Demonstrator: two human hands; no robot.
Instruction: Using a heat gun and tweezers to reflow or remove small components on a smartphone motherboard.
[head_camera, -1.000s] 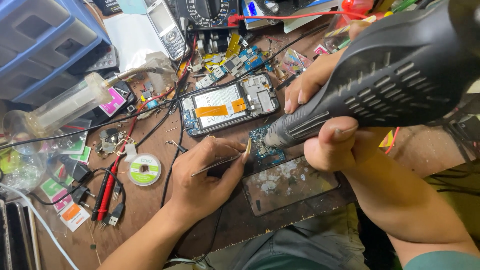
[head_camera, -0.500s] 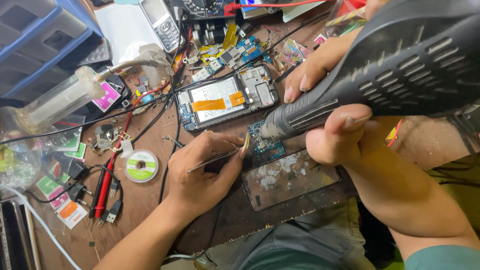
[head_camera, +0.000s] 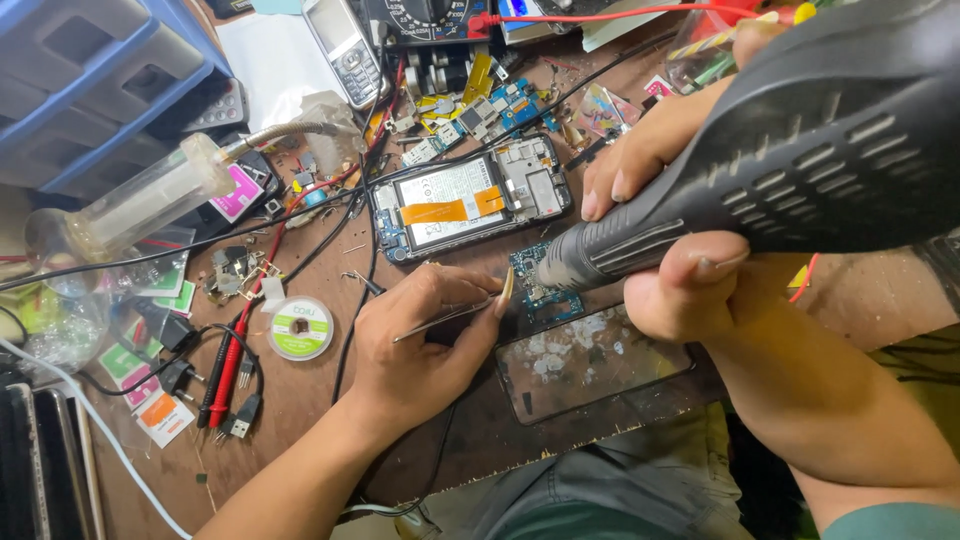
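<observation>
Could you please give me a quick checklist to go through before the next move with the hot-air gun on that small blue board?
1. Right hand has a firm grip on the hot-air gun: ok.
2. Nozzle aimed at the blue circuit board: ok.
3. Left hand holds the tweezers toward the board: ok.
4. Tweezer tips on a component: cannot tell, hidden by the thumb.
5. Left fingertips clear of the nozzle: not ok, thumb lies close.
6. Opened phone out of the air stream: cannot tell.
</observation>
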